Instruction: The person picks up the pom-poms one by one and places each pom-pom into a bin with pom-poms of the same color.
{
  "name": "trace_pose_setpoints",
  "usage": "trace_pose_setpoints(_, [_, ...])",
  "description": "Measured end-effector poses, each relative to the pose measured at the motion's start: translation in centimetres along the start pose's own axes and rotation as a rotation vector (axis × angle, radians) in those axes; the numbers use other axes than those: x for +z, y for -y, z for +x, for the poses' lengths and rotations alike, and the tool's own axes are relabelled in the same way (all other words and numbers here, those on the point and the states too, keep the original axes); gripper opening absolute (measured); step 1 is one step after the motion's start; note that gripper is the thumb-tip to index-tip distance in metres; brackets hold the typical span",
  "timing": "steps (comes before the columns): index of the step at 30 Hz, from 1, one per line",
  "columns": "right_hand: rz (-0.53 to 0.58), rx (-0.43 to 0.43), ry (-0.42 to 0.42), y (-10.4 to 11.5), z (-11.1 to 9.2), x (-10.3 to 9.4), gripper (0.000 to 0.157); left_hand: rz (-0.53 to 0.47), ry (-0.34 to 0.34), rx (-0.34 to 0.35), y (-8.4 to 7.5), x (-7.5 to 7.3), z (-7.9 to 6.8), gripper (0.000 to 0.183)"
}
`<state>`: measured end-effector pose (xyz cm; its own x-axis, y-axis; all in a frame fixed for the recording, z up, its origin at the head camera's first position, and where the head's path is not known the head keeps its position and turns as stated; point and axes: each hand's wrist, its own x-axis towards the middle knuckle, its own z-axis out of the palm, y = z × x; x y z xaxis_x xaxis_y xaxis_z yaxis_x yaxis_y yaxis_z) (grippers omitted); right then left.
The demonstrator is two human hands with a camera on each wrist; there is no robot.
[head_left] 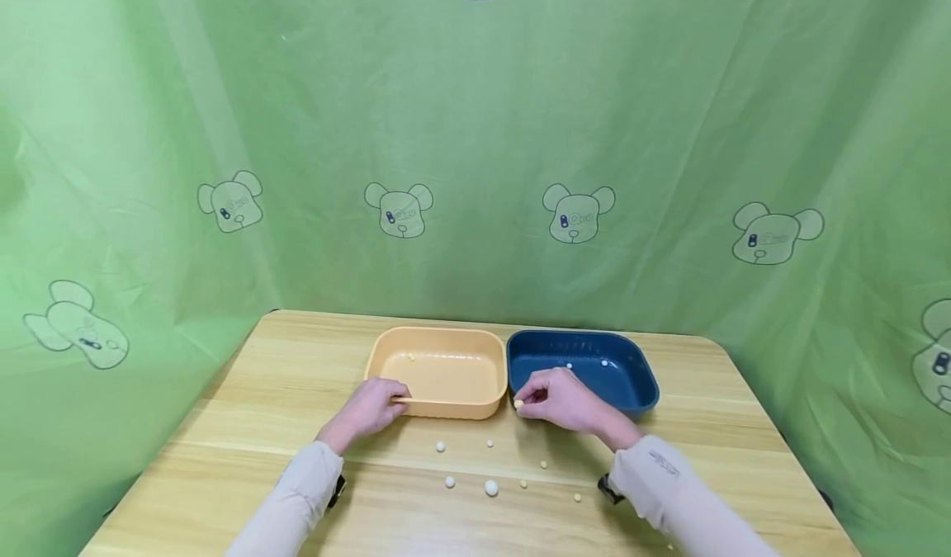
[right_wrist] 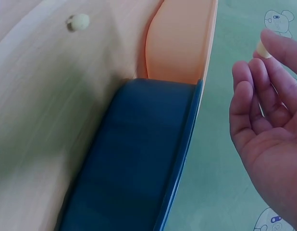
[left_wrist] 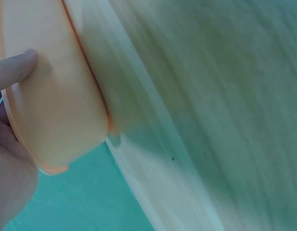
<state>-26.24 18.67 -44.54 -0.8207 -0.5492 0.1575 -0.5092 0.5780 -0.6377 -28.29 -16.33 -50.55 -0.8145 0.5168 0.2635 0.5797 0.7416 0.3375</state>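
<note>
My left hand (head_left: 374,404) grips the front left rim of the orange bin (head_left: 446,409), its thumb pressed against the outer wall in the left wrist view. Between thumb and fingertip, my right hand (head_left: 562,398) pinches a small pale yellow ball (right_wrist: 264,49). In the head view that hand is over the front left corner of the dark blue bin (head_left: 642,375), which stands right beside the orange one. A yellow bead (head_left: 412,357) lies inside the orange bin. Two small white balls, one a white ball (head_left: 605,363), are in the blue bin.
On the wooden table (head_left: 416,524) in front of the bins lie several loose balls, among them a larger white ball (head_left: 491,488) and a small yellow ball (head_left: 577,497). A green curtain (head_left: 475,128) printed with bear heads hangs behind the table and at both sides.
</note>
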Motion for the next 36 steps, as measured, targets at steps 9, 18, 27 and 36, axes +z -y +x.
trace_pose_setpoints(9, [0.015,0.028,-0.037,0.2,1.6,0.9,0.008,-0.009,-0.004,0.003,0.0,-0.1,0.1,0.007])
trace_pose_setpoints(18, [0.052,0.011,-0.051,0.1,3.0,2.0,0.013,-0.006,-0.003,-0.004,0.1,0.0,-0.1,0.007])
trace_pose_setpoints(27, [0.038,0.036,-0.045,0.0,4.1,3.1,0.014,-0.004,-0.005,0.0,0.2,0.1,0.1,0.006])
trace_pose_setpoints(36, [0.038,0.057,-0.035,0.3,5.1,3.7,0.015,-0.025,-0.005,0.004,0.3,0.3,0.0,0.006])
